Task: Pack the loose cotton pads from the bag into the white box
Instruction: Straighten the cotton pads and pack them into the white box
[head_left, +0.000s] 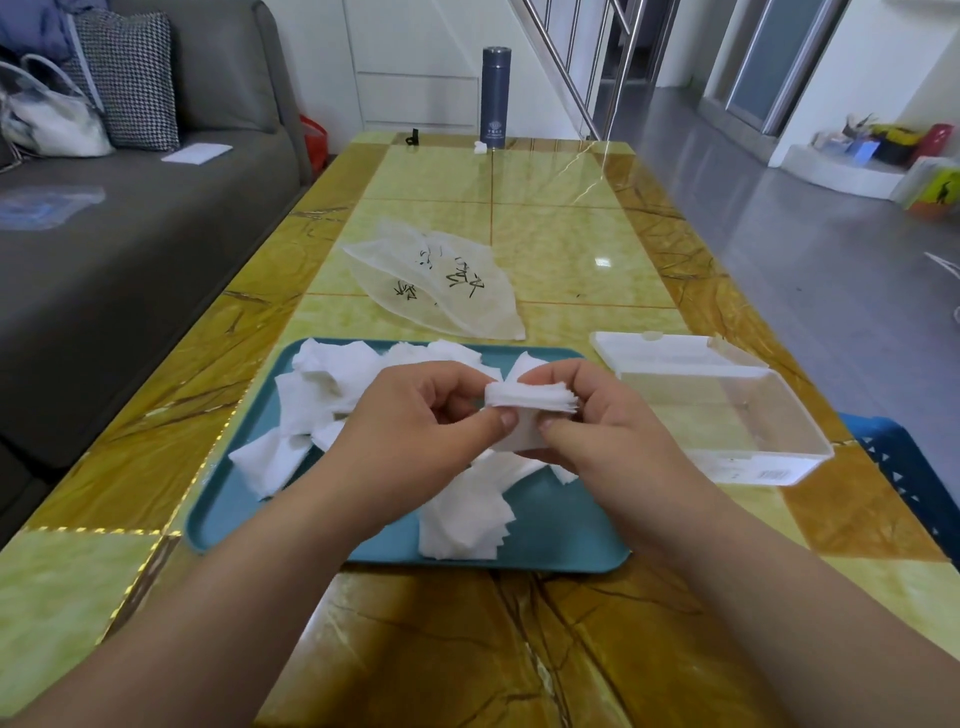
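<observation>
I held a little stack of cotton pads (530, 399) up over the blue tray (571, 519) with both hands. My left hand (410, 421) pinched the left side of the stack, with its thumb on the near side and its fingers curled round the back. My right hand (608, 431) pinched the right side the same way, and the thin edges of the pads stuck out past its fingers. Lots more loose pads (322, 395) lay in a messy heap on the tray, some under my hands, and a pile of them sat near the front edge. The box (779, 447) stood open on the yellow table (561, 218), just to the right of the tray, not touching it. Its sides were see-through, so the table showed through them, and its lid (670, 353) was tipped back on the far side. A small white sticker (774, 474) with tiny black lines was on the front of the box, but the print was too small for me to read. The bag (441, 280) lay flat and crinkled on the table just past the tray. It was thin and see-through and had black writing on it, but the folds bent the marks and I could not read them. Far away at the end of the table stood a tall dark bottle (493, 98) with a small pale sign and some words near its bottom, too little to read
</observation>
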